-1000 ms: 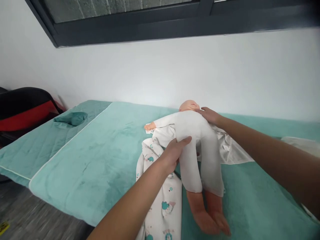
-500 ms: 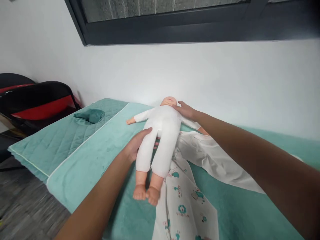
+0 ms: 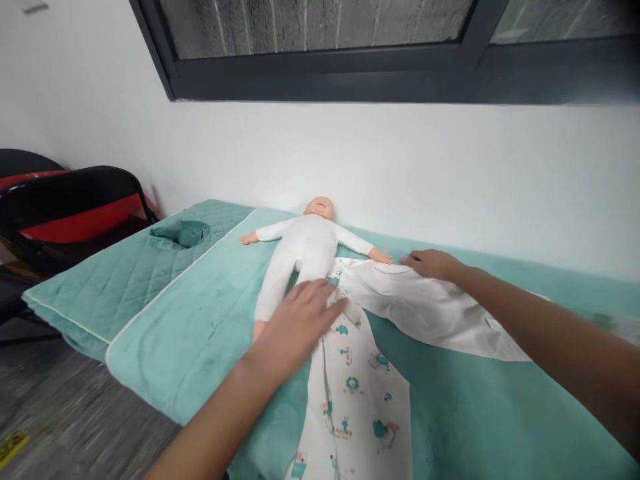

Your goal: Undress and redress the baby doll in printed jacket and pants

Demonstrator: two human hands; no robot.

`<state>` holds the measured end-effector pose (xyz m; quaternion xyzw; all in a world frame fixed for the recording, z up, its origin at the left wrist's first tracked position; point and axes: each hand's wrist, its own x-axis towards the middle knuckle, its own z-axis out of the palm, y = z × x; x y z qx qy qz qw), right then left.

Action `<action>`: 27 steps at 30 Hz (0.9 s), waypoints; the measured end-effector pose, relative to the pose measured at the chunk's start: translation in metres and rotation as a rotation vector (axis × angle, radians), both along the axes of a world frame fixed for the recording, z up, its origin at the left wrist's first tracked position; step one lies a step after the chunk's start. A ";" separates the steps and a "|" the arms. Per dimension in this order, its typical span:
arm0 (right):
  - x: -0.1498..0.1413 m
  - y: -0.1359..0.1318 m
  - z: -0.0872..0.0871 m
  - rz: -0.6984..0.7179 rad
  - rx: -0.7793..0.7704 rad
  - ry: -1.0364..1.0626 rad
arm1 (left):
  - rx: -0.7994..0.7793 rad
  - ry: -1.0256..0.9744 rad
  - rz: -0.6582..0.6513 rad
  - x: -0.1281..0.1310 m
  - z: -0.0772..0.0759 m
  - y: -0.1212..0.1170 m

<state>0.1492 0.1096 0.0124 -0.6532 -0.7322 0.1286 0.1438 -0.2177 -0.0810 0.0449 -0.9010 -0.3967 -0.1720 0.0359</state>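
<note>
A baby doll (image 3: 310,239) in white lies on its back, arms spread, its head toward the wall. My left hand (image 3: 300,317) is over the doll's lower legs, palm down with fingers outstretched, slightly blurred and holding nothing; it hides part of the legs and the feet. Beside the doll lies a white baby garment with green and pink prints (image 3: 357,387). A plain white cloth part (image 3: 400,293) extends from it to the right. At that part's upper edge is my right hand (image 3: 434,264), fingers loosely bent and apart, close to the doll's hand.
Everything lies on a green padded mat (image 3: 195,340). A quilted section with a green hollow cushion (image 3: 181,233) is at the left. Black and red chairs (image 3: 75,207) stand beyond it. The white wall (image 3: 400,167) and dark window frame (image 3: 320,80) border the back.
My hands have come off the doll. The left moved right over its legs, the right moved right to the white cloth. The doll now lies lower and flatter on the mat.
</note>
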 end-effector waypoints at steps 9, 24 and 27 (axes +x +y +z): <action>-0.014 -0.128 0.062 0.384 -0.054 -0.162 | -0.026 0.028 -0.051 0.072 0.024 -0.024; 0.013 -0.262 0.127 0.363 -0.148 0.028 | -0.165 -0.954 0.333 0.151 0.104 -0.066; 0.006 -0.277 0.104 0.454 -0.246 0.382 | -0.208 -1.090 0.331 0.162 0.110 -0.073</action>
